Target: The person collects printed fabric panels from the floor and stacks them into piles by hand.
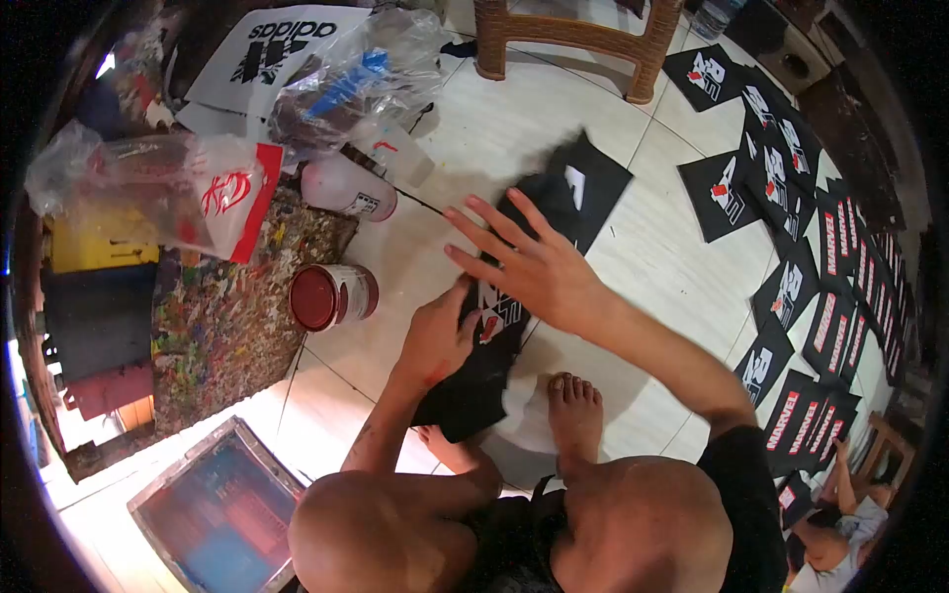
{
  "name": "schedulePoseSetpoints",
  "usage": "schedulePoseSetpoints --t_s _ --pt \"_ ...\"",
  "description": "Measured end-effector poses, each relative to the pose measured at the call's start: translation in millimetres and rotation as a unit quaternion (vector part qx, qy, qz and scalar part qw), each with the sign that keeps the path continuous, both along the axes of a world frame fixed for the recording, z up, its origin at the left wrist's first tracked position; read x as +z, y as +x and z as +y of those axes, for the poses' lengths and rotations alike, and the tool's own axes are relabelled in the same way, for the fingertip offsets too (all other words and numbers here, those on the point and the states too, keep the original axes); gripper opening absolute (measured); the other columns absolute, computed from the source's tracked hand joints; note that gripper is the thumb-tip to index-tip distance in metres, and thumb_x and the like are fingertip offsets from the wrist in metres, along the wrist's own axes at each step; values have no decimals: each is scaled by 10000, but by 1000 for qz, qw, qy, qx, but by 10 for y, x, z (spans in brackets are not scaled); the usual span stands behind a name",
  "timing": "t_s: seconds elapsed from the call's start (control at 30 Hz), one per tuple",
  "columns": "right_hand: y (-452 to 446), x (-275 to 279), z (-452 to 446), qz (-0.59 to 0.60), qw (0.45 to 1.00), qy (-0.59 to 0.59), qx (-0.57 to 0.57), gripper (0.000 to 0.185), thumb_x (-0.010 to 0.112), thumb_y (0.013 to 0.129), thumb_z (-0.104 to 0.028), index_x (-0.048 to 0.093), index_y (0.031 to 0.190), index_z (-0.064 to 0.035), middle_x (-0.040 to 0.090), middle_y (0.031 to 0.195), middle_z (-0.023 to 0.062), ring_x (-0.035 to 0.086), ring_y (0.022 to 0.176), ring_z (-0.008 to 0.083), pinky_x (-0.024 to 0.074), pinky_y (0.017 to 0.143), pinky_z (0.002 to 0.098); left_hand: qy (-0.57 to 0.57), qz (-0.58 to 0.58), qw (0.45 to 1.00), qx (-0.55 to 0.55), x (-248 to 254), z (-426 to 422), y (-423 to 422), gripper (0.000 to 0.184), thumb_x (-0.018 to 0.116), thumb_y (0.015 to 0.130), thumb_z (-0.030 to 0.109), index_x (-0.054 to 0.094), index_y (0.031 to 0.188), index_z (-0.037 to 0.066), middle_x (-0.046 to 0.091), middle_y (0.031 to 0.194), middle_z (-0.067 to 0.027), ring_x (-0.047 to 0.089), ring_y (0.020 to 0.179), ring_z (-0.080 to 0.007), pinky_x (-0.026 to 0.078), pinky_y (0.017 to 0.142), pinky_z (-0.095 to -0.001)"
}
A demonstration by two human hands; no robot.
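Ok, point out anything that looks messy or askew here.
The bench on the left looks odd: a blotchy, multicoloured, paint-like crust covers much of its visible surface. Beneath the right hand, the black printed pieces overlap unevenly, their edges out of line.

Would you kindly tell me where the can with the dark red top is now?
In the head view, the can is left of centre, by the paint-spattered board, left of the left hand and below the pinkish bottle.

Pale tiled floor [692,306], brown woven-textured chair [573,35] at top, paint-spattered table [227,341] at left, bright glare [109,544] lower left
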State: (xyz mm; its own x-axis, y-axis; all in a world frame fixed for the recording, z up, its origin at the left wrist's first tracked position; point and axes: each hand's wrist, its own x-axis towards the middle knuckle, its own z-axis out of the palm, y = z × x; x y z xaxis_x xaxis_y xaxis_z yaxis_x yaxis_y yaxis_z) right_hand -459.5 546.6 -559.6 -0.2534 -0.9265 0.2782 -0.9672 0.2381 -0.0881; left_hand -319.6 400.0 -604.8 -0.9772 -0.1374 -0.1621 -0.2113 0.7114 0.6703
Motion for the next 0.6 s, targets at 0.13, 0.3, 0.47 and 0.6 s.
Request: schedulePoseSetpoints --t_s 0.13,0.3,0.47,0.6 --pt "-226 -25 -160 -86 977 189 56 54 627 715 -79 652 676 -106 651 709 42 655 830 241 430 893 403 -132 -13 989 -67 241 40 -40 573 568 818 84 392 1360 143 590 877 -176 613 724 -381 498 640 -463" --pt "-2 441 -108 -84 964 252 26 10 638 721 -78 647 726 -77 637 663 63 659 702 267 493 652 383 -134 -45 989 -45 597 51 3 623 589 819 106 342 1391 123 594 920 -185 616 743 -380 503 623 -451" --pt "-188 50 -52 -68 978 192 -40 250 633 741 -70 580 983 -45 656 741 113 656 717 306 483 630 404 -196 -45 979 -22 36 -46 110 613 643 781 120 341 1306 26 577 915 -186 626 728 -376 518 630 -447" --pt "-304 153 2 -121 956 264 -42 250 636 757 -90 576 994 -37 653 732 128 652 728 328 480 616 429 -206 -107 970 -67 150 -146 49 555 639 789 121 365 1262 26 561 944 -174 631 775 -360 515 624 -444"
